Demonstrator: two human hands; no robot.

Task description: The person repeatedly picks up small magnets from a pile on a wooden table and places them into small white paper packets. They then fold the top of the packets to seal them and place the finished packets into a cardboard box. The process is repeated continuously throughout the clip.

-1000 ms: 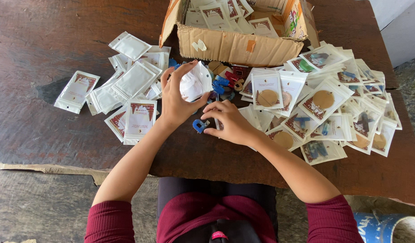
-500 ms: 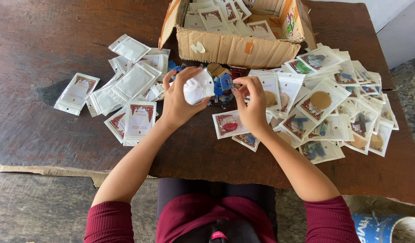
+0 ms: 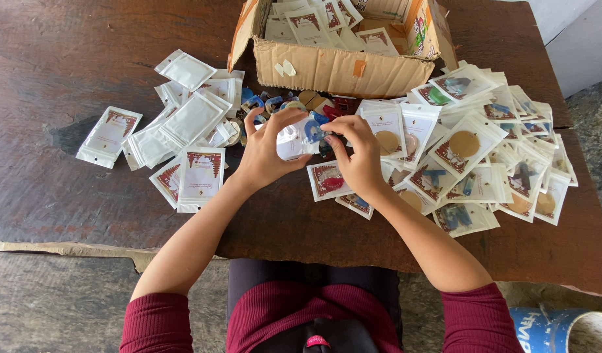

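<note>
We record, at the centre of a dark wooden worktop [image 3: 65, 72], our left hand [image 3: 267, 151] and right hand [image 3: 358, 157] meeting over a small clear plastic packet [image 3: 293, 138]. Left hand: grip curled around the packet's left side, thumb and fingers pressed on it. Right hand: grip pinched at the packet's right edge, where a small blue piece [image 3: 312, 129] shows at the fingertips; we cannot tell whether that piece lies inside the packet or just at its mouth. The packet is held just above the worktop, near the front wall of an open cardboard box [image 3: 333, 68], which stands at the far edge and holds more white packets lying flat. Between box and hands: a small scatter of loose pieces [image 3: 294, 103], blue, red and tan, lying on the wood. To the left: a heap of flat white packets [image 3: 190, 117], several showing a plain white back, one with a red-patterned card [image 3: 201, 175] lying nearest the left wrist, and a single packet [image 3: 109, 136] set apart at the far left. To the right: a larger spread of filled packets [image 3: 484, 150], overlapping, showing tan discs and blue or green pieces through the clear fronts. Just under the right hand: a packet with a red piece [image 3: 329, 180]. Near edge: maroon sleeves [image 3: 158, 323] at both arms; a blue and white container [image 3: 562, 330] at the lower right corner, on the floor.
</note>
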